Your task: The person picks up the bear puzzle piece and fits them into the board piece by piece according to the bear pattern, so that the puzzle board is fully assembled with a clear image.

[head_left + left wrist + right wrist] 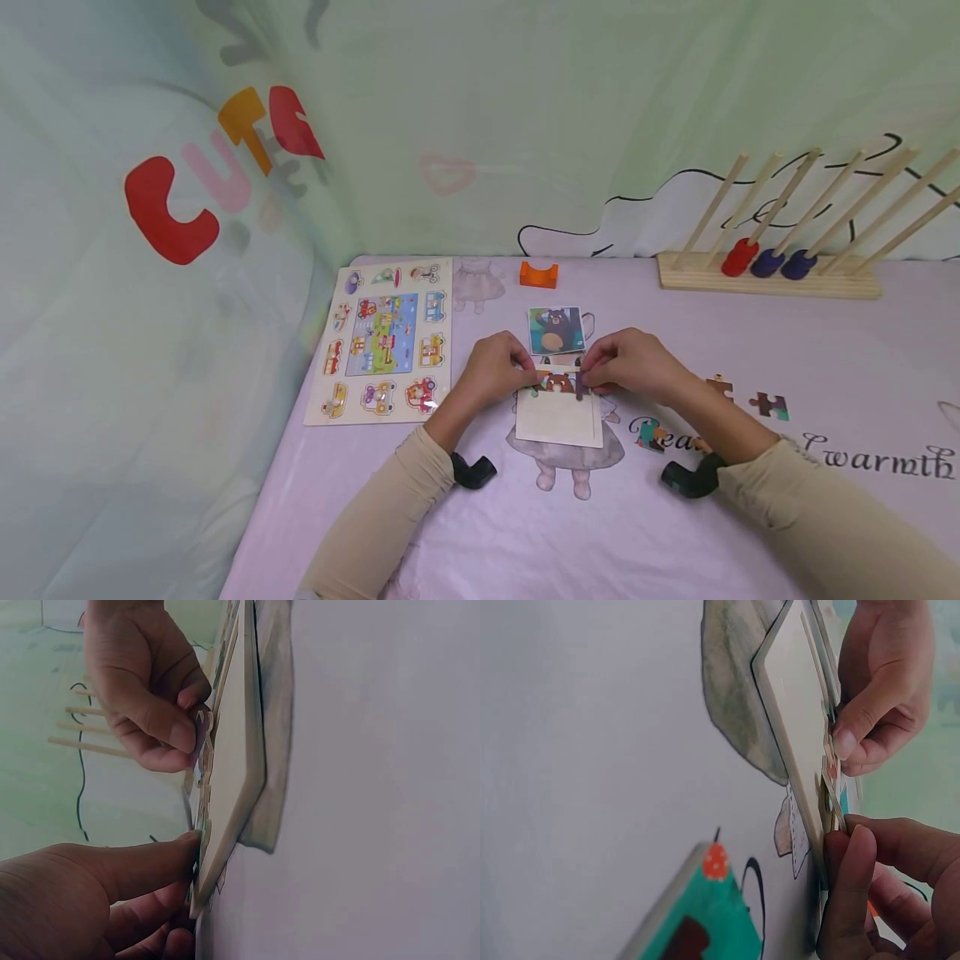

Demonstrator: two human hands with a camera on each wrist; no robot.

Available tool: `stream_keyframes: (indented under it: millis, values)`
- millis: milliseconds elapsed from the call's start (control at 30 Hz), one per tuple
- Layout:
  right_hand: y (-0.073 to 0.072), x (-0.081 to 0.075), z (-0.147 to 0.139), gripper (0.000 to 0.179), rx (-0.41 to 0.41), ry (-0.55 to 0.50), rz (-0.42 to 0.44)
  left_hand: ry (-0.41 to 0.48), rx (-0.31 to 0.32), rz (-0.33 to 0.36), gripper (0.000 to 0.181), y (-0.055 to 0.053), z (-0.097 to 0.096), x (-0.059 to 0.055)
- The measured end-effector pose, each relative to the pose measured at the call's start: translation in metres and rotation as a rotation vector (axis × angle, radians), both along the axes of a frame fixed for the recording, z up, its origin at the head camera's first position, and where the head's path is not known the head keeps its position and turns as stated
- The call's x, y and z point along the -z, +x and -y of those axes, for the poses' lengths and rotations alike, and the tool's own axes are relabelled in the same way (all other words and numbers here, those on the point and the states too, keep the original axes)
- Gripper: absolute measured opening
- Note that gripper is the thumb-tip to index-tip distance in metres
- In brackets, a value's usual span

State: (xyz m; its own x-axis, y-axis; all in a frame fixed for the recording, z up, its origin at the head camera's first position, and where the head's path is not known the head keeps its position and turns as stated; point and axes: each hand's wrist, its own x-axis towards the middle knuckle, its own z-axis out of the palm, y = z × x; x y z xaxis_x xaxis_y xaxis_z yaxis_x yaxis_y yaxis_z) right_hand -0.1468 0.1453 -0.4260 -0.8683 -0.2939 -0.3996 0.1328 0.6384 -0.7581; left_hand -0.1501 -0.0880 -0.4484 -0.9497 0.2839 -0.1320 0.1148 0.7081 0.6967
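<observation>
A light wooden puzzle board [558,421] lies in front of me, with bear puzzle pieces [557,382] along its far side. My left hand [495,367] grips the board's far left corner, thumb on top and fingers curled at the edge. At the far right corner, my right hand [633,364] pinches a puzzle piece [201,742] between thumb and fingers, close over the board. The piece is tilted in the right wrist view and mostly covered by fingertips. Just beyond the board lies a bear picture card [557,331].
Several loose puzzle pieces [770,406] lie to the right, some partly behind my right forearm. A vehicle peg puzzle [442,392] lies at the left. Toward the back are an orange block [538,275] and a wooden rod stand [772,285] with red and blue beads.
</observation>
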Motion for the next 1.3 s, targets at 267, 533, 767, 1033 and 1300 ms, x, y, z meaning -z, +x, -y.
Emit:
stream_keyframes:
  millis: [267, 533, 767, 1033, 1300]
  values:
    - [0.001, -0.003, 0.003, 0.014, 0.005, 0.071, -0.056, -0.008, 0.007, -0.011, 0.016, -0.001, -0.002, 0.001]
    - [0.001, -0.001, 0.003, 0.016, 0.001, 0.133, -0.088, -0.041, 0.025, -0.022, 0.017, 0.0, -0.005, 0.0]
    - [0.0, -0.003, -0.003, 0.018, -0.027, 0.12, -0.039, -0.169, 0.083, -0.098, 0.017, 0.005, -0.012, -0.008]
    - [-0.005, -0.004, -0.008, 0.028, -0.103, 0.112, 0.003, -0.144, 0.14, -0.075, 0.024, 0.003, -0.027, -0.012]
    - [-0.006, -0.003, -0.005, 0.037, -0.126, 0.136, -0.048, -0.147, 0.122, -0.026, 0.035, -0.004, -0.034, -0.009]
